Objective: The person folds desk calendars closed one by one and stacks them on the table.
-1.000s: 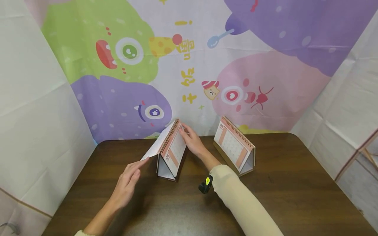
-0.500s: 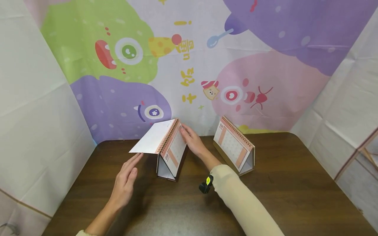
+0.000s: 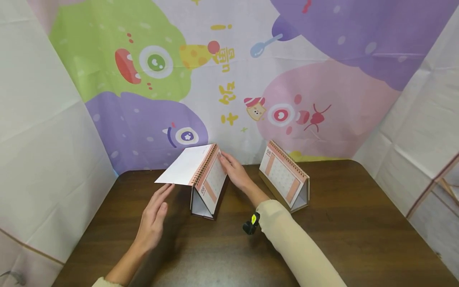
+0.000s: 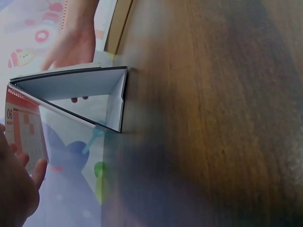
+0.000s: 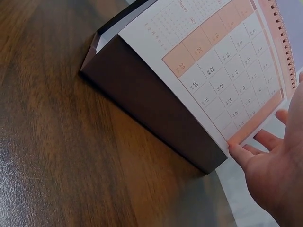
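Observation:
A spiral-bound desk calendar (image 3: 211, 179) stands like a tent on the brown table. One of its pages (image 3: 184, 165) sticks out to the left from the coil, nearly level. My left hand (image 3: 152, 219) has its fingers straight, their tips at the near edge of that page from below; the left wrist view shows "06" on the page's printed side. At the calendar's far end, my right hand (image 3: 234, 171) holds the stand. Its thumb (image 5: 241, 156) lies at the front sheet's edge, and fingertips (image 4: 74, 100) show inside the hollow stand. The front sheet reads "08".
A second, similar desk calendar (image 3: 285, 175) stands to the right, also showing "08". Behind the wooden table (image 3: 215, 251) hangs a cartoon-printed cloth (image 3: 229, 71). White cloth walls (image 3: 46, 119) close in both sides. A small black device (image 3: 251, 224) sits at the right wrist.
The page on the left has swung up from a steep slope to nearly level. My left hand has shifted slightly left and up with it. My right hand stays on the calendar.

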The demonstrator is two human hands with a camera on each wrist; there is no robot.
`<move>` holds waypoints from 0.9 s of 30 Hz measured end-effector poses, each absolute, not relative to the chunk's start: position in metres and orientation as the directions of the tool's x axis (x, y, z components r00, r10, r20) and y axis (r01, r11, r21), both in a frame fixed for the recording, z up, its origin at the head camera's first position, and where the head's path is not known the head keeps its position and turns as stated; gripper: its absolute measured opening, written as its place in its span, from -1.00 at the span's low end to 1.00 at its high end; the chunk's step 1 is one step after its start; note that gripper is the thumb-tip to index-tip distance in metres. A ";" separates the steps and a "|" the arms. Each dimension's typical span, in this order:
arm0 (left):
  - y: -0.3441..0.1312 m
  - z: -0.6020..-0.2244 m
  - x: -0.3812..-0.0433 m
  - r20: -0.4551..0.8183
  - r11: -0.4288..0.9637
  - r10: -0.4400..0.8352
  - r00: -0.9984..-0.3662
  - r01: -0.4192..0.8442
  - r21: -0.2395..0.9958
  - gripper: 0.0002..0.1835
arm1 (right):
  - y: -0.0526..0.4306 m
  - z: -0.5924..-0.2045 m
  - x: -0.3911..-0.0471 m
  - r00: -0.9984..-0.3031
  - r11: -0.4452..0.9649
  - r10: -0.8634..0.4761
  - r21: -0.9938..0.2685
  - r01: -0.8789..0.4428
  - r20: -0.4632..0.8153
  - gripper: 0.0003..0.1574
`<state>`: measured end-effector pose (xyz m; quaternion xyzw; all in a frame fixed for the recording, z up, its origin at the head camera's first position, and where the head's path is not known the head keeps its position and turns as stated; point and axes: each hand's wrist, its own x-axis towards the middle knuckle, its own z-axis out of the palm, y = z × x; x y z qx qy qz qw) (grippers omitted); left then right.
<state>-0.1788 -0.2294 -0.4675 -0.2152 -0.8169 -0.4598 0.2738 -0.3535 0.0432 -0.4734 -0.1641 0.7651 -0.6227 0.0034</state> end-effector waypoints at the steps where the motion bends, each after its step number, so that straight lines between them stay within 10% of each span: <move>1: -0.229 -0.467 -0.179 0.650 0.482 0.100 -0.753 0.608 0.631 -0.44 | 0.042 -0.473 -0.353 -0.948 0.176 -0.251 -0.953 -0.246 0.198 -0.21; 27: -0.212 -0.454 -0.186 0.705 0.418 0.142 -0.694 0.688 0.593 -0.32 | 0.044 -0.475 -0.348 -0.950 0.156 -0.293 -0.974 -0.162 0.111 -0.21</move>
